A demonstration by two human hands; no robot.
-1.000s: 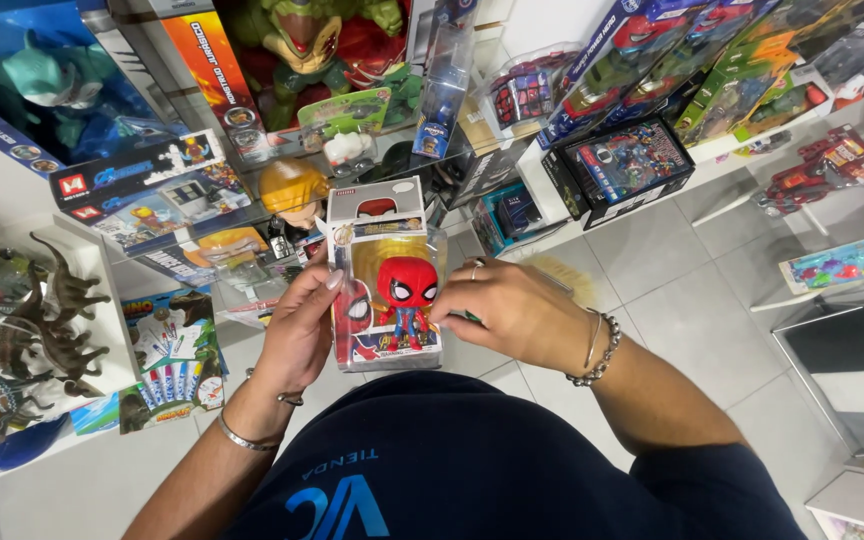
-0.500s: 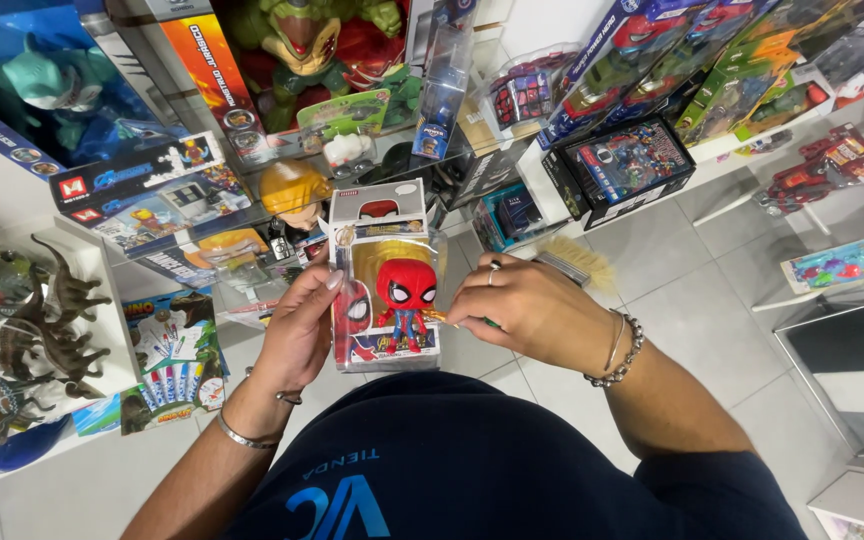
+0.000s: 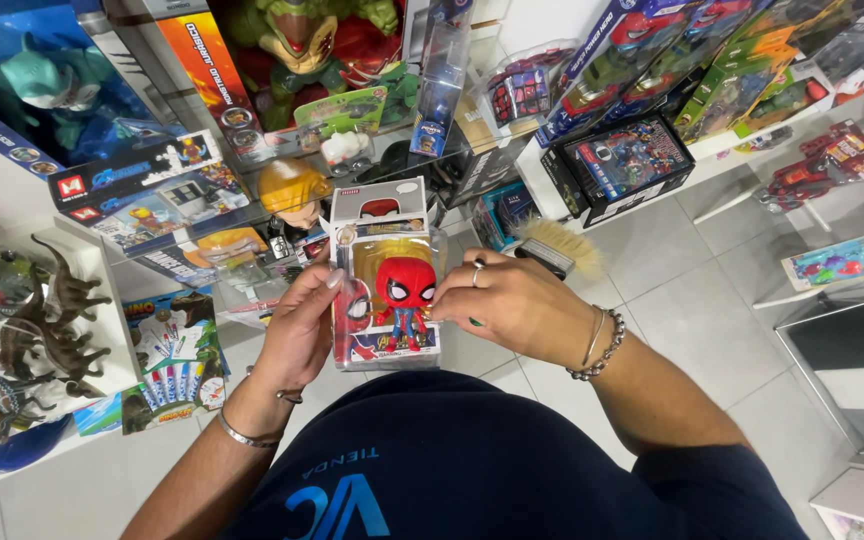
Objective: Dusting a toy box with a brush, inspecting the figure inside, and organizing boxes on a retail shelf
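A clear-windowed cardboard display box holding a big-headed red and blue masked figure (image 3: 384, 280) was held upright in the near middle of the view, above a dark navy shirt (image 3: 472, 470) and in front of the crowded toy shelves. The left hand (image 3: 297, 330) was laid against the box's left side, its fingers (image 3: 330, 282) pressed together along the edge, thumb hidden behind. The right hand (image 3: 517, 305) was set against the box's right side, its fingers (image 3: 462, 270) curled and pinching the edge; a ring was seen on one finger. A thin silver bangle (image 3: 242, 436) was worn on the left wrist, a beaded silver bracelet (image 3: 604, 345) on the right wrist.

Just beyond the box, on the shelf, a yellow-haired big-headed figure (image 3: 292, 192) was noted. A large green and red monster toy (image 3: 302, 45) was seen at the far middle. To the left, brown dinosaur figures (image 3: 47, 320) stood on a white shelf (image 3: 117, 340); near them a flat pack of coloured markers (image 3: 177, 350) was seen. To the right, a black boxed set of small figures (image 3: 627, 160) lay on a white shelf. A pale bristled brush (image 3: 562, 250) was seen just beyond the right hand. Grey tiled floor (image 3: 692, 300) was visible at right.
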